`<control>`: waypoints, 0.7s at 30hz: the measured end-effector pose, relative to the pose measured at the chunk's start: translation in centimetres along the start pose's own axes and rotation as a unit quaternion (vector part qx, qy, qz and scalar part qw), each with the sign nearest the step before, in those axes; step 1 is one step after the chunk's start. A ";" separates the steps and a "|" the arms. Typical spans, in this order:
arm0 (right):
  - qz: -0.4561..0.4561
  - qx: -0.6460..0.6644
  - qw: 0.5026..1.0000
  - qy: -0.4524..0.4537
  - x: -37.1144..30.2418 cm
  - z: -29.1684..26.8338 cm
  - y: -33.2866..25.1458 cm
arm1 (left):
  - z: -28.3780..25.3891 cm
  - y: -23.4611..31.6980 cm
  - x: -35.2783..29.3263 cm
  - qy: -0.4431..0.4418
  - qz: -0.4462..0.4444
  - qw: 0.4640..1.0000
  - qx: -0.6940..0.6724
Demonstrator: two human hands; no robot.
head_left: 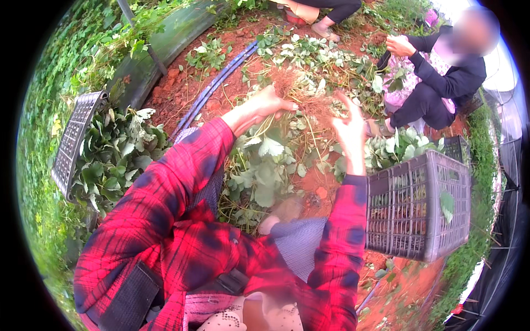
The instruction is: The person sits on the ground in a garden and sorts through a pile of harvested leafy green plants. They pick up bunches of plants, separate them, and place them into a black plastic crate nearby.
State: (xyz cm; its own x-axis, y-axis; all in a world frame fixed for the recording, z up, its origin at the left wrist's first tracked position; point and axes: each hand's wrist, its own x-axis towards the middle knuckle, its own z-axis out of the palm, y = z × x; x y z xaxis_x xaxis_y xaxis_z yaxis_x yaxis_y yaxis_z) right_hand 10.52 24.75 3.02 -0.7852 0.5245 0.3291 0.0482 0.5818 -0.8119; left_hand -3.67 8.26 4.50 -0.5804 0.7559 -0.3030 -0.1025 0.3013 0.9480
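My left hand (264, 107) is closed around a bunch of strawberry plants, thumb stretched to the right. Their reddish-brown bare roots (285, 81) stick out above the hand, and the serrated green leaves (270, 147) hang below it. To the right, my right hand (351, 129) has its thumb and forefinger apart with nothing visible between them. More thin roots (317, 106) show between the two hands; whether they belong to the held bunch or lie on the soil, I cannot tell.
A dark plastic crate (80, 146) heaped with leafy plants (118, 149) stands at left. Another crate (419, 201) with plants is at right. Blue-striped tubing (218, 83) crosses the red soil (165, 113). A person (441, 77) sits at upper right; another person's leg (331, 19) shows farther back.
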 end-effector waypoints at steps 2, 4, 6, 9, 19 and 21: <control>0.003 -0.006 0.997 -0.071 -0.7 2.6 -1.3 | 0.7 0.1 -0.4 -0.006 0.042 0.999 -0.022; 0.016 -0.075 0.991 -0.114 -0.9 3.6 -0.2 | 1.0 -1.5 0.1 -0.008 0.095 0.994 -0.055; 0.011 -0.165 0.982 -0.094 -0.9 3.1 2.3 | 1.7 -1.4 0.3 0.002 0.115 0.993 -0.039; -0.020 -0.225 0.974 -0.008 -1.3 2.7 4.8 | 2.1 -1.5 -0.1 0.037 0.120 0.992 -0.023; -0.112 -0.066 0.990 0.047 -1.1 2.7 -0.4 | 0.6 -2.6 1.2 0.042 0.097 0.994 0.004; -0.071 -0.018 0.997 -0.005 -1.2 4.6 0.0 | 0.9 -1.7 0.1 0.011 0.128 0.992 -0.005</control>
State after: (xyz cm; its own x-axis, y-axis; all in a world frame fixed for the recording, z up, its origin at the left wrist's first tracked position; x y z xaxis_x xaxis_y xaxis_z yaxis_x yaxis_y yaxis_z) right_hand 8.64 21.24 0.37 -0.7918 0.4291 0.4347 -0.0424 0.6713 -0.7400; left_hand -2.84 8.32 2.75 -0.6059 0.7939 -0.0506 0.0427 0.0959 0.9945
